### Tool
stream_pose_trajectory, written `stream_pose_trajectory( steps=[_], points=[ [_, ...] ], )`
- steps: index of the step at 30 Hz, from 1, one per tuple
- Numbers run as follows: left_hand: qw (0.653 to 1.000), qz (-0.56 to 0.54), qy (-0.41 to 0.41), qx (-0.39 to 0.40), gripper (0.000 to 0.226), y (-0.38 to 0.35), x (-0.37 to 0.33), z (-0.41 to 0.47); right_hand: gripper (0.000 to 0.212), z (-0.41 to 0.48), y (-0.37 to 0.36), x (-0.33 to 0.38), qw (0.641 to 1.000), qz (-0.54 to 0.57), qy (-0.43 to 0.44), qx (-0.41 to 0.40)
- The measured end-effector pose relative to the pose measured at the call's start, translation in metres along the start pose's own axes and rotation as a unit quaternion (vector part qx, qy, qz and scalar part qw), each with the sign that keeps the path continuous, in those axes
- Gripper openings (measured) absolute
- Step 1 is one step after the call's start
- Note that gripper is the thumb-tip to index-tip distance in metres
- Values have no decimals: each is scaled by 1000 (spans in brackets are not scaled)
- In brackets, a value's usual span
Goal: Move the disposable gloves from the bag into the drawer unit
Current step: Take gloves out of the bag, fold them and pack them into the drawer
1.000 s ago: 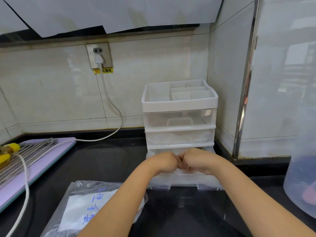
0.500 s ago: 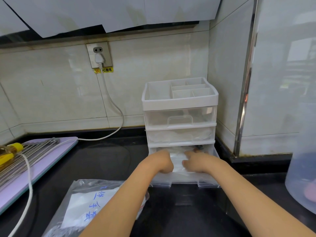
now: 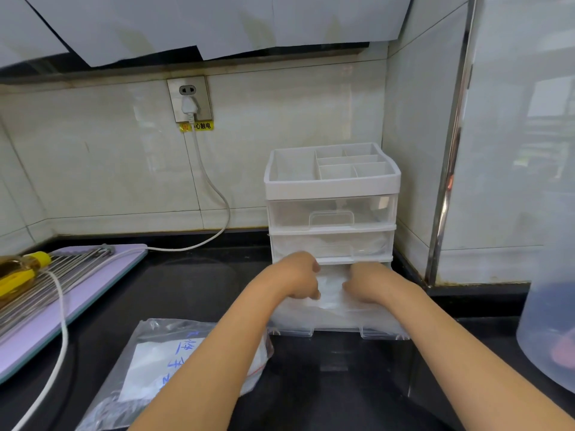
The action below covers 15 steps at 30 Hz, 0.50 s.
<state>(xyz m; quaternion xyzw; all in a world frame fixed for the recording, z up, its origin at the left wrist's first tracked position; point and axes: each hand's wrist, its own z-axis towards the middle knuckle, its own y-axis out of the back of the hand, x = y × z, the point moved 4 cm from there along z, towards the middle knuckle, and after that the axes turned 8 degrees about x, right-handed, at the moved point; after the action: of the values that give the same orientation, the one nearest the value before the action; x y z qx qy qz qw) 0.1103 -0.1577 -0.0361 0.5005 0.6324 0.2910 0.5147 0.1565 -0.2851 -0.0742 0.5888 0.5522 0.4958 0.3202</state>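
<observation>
A white drawer unit (image 3: 331,185) with three clear drawers stands in the counter's back corner. Its bottom drawer (image 3: 336,325) is pulled out toward me. Thin clear disposable gloves (image 3: 331,290) lie crumpled inside it. My left hand (image 3: 298,275) and my right hand (image 3: 365,283) are both down in that drawer, fingers curled on the gloves, a small gap between them. The clear zip bag (image 3: 155,362), with a white label in blue writing, lies flat on the black counter under my left forearm.
A lilac board (image 3: 77,293) carrying a metal rack (image 3: 46,275) and a yellow-capped bottle (image 3: 18,272) sits at the left. A white power cord (image 3: 211,188) runs from the wall socket across it. A large translucent container (image 3: 550,321) stands at the right edge.
My hands went from touching knuckle to knuckle above the drawer front to deeper inside the drawer, and have now drawn slightly apart over the gloves.
</observation>
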Motion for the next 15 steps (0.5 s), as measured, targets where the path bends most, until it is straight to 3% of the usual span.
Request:
stream_pose_trajectory(
  steps=[6,10,15],
  points=[
    [986,-111,-79,-95,23,36,11,-62,25,-35,30,18,995,-31,39,-82],
    [981,-118,-99,-120,24,31,40,-83,36,-71,34,53,975,29,181,-126],
    [980,-133,-54,-140,20,13,94,-92,23,-101,12,92,930,41,358,-67]
  ],
)
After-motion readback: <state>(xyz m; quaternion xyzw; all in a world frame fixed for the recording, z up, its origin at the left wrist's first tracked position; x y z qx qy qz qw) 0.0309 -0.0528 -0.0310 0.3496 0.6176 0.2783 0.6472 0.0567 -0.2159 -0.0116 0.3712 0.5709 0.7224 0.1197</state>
